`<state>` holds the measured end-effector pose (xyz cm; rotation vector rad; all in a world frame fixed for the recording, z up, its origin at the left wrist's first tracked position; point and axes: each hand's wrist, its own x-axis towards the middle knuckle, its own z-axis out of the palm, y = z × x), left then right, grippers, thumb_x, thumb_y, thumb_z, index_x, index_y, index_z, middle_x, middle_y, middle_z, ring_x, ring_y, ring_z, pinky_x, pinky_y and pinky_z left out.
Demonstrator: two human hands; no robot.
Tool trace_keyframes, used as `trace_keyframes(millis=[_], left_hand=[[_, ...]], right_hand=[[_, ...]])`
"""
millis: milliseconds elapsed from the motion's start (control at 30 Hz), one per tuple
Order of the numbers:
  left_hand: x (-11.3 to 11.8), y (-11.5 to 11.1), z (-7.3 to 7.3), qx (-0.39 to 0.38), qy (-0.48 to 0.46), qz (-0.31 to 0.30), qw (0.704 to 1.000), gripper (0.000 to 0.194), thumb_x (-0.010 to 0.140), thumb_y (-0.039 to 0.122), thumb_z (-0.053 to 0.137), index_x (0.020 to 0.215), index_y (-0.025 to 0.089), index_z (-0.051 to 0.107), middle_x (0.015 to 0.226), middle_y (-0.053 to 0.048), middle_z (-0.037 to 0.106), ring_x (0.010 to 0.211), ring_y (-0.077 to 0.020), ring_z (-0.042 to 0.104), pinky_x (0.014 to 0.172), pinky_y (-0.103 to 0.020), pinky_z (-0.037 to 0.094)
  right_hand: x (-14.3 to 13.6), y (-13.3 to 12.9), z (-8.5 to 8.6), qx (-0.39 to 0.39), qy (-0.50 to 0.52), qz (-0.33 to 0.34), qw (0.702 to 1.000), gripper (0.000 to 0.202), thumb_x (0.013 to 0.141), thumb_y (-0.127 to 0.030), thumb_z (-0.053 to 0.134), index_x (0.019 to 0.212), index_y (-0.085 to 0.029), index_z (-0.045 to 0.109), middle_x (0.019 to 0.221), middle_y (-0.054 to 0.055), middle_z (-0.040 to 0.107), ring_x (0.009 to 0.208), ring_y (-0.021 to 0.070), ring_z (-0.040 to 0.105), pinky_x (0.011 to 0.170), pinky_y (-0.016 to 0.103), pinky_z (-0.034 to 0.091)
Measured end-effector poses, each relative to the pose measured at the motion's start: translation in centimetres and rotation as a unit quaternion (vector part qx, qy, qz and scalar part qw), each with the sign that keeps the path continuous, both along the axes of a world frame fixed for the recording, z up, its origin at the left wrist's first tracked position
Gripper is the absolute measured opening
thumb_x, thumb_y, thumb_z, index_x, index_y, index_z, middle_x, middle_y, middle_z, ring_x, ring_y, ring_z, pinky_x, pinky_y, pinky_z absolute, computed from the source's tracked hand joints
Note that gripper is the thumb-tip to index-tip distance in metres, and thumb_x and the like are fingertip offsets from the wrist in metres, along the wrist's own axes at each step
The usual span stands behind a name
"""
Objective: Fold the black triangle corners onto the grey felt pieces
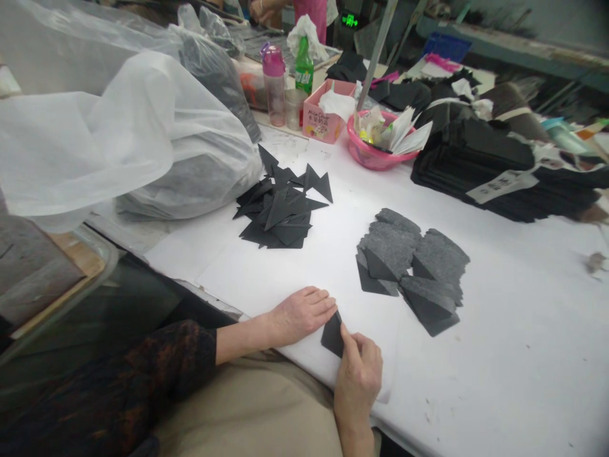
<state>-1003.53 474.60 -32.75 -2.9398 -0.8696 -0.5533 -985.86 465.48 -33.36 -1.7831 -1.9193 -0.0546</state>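
A small black piece [332,336] lies on the white table surface near the front edge, between my hands. My left hand [302,314] lies palm down with its fingers together, their tips on the piece's upper corner. My right hand [359,371] is curled, its thumb and forefinger on the right edge of the piece. A loose pile of black triangular pieces [285,216] sits farther back on the left. To the right, grey overlapping pieces [392,244] lie spread in two groups, with several black folded flaps along their near side.
Plastic bags [190,152] bulge at the back left. A pink basin [375,149] with papers, a pink box [326,114], a green bottle [304,66] and a pink-lidded bottle [275,89] stand behind. Stacked black material [485,152] is tied at the back right. A person [311,16] is beyond.
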Motion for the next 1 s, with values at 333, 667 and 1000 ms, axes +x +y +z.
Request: trace_keyframes(millis=[333, 667, 1000], left_hand=[[-0.1, -0.3, 0.5, -0.012, 0.033, -0.002, 0.999, 0.029, 0.098, 0.016, 0.046, 0.124, 0.011, 0.056, 0.127, -0.011, 0.059, 0.120, -0.0241, 0.051, 0.099, -0.038, 0.045], [0.0, -0.6, 0.3, 0.002, 0.054, 0.002, 0.999, 0.029, 0.097, 0.017, 0.049, 0.125, 0.016, 0.055, 0.130, -0.010, 0.058, 0.122, -0.0247, 0.053, 0.102, -0.041, 0.044], [0.9, -0.2, 0.2, -0.013, -0.002, -0.073, 0.997, 0.025, 0.097, 0.012, 0.047, 0.119, 0.005, 0.057, 0.118, -0.012, 0.063, 0.115, -0.0210, 0.058, 0.103, -0.034, 0.049]], right_hand=[[0.2, -0.5, -0.1, -0.021, -0.036, 0.008, 0.999, 0.032, 0.096, -0.020, 0.041, 0.119, -0.021, 0.063, 0.086, 0.006, 0.056, 0.082, 0.0180, 0.048, 0.074, 0.032, 0.038], [-0.1, -0.6, 0.3, -0.038, -0.033, -0.009, 0.999, 0.032, 0.094, -0.017, 0.044, 0.119, -0.022, 0.063, 0.089, 0.006, 0.057, 0.083, 0.0196, 0.047, 0.075, 0.034, 0.037], [0.0, -0.5, 0.6, -0.047, -0.017, -0.009, 0.999, 0.031, 0.093, -0.014, 0.046, 0.119, -0.022, 0.061, 0.090, 0.005, 0.058, 0.084, 0.0183, 0.048, 0.078, 0.034, 0.038]])
